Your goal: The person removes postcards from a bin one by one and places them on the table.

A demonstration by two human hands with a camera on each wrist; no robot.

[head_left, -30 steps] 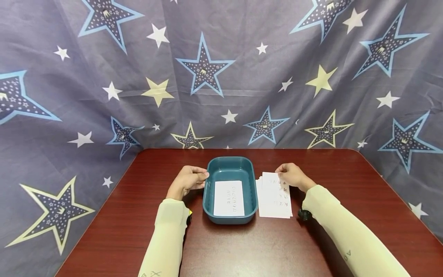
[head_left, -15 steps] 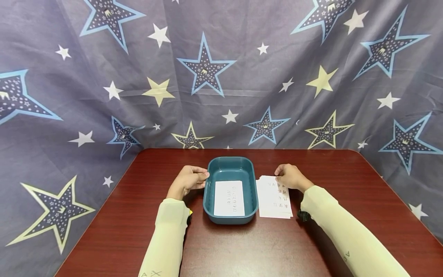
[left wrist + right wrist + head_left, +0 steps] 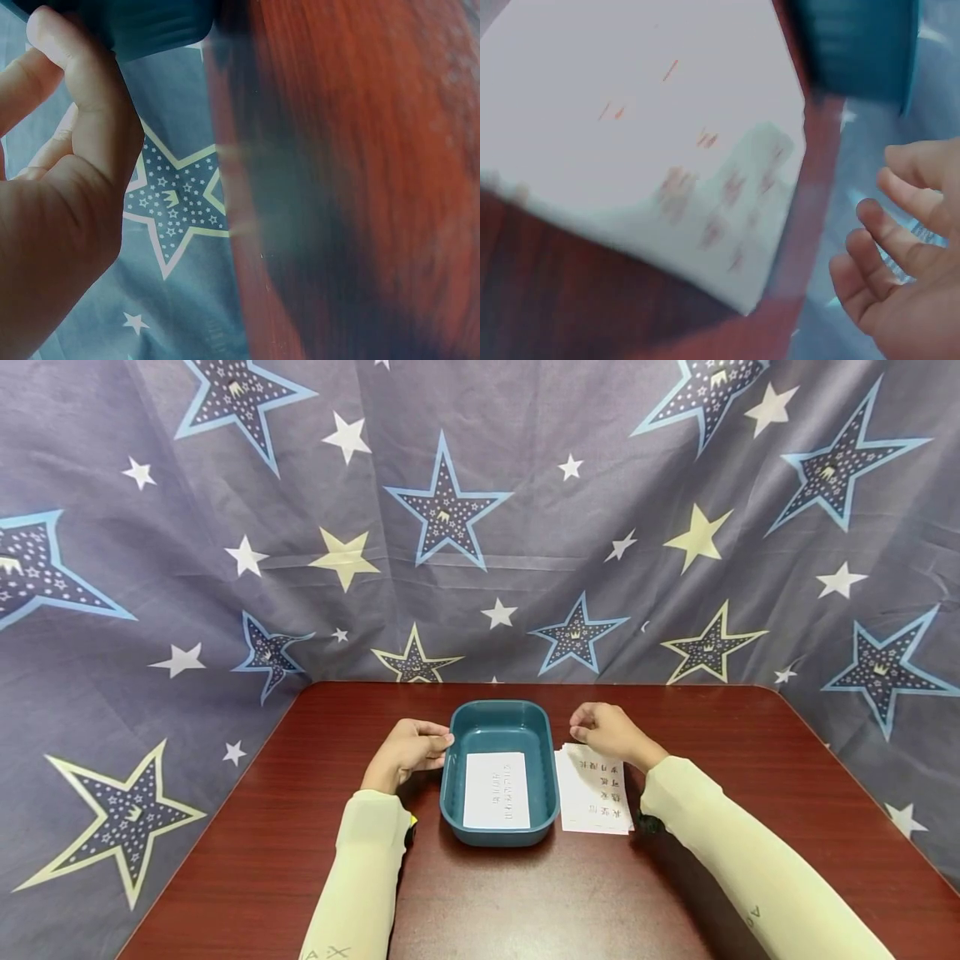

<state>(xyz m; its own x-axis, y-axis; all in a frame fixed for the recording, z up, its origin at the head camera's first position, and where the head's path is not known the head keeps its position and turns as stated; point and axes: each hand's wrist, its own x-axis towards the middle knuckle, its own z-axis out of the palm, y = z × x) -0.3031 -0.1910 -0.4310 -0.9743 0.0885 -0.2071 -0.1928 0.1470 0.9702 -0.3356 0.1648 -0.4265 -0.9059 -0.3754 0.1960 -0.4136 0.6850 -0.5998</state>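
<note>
A teal rectangular baking dish point(image 3: 551, 752) stands mid-table with a white paper card point(image 3: 480, 789) of handwritten characters lying in it. My left hand point(image 3: 405, 752) holds the dish at its left side, fingertips right at the rim. In the left wrist view, a bent digit point(image 3: 97, 112) lies against the dish's outer wall. Right of the dish lies a pile of white paper cards point(image 3: 592, 789), slightly fanned, with writing on the top one. Just beyond the pile's far edge hovers my right hand point(image 3: 613, 733), fingers loosely bent and holding nothing.
A glossy red-brown table point(image 3: 495, 902) bears everything. A grey-blue curtain point(image 3: 525, 460) printed with stars hangs behind it and at both sides. A dark wrist strap point(image 3: 649, 822) shows beneath the right sleeve.
My right hand has released the top card, which now lies flat on the pile, and has moved up and left. My left hand, the dish and its card have stayed put.
</note>
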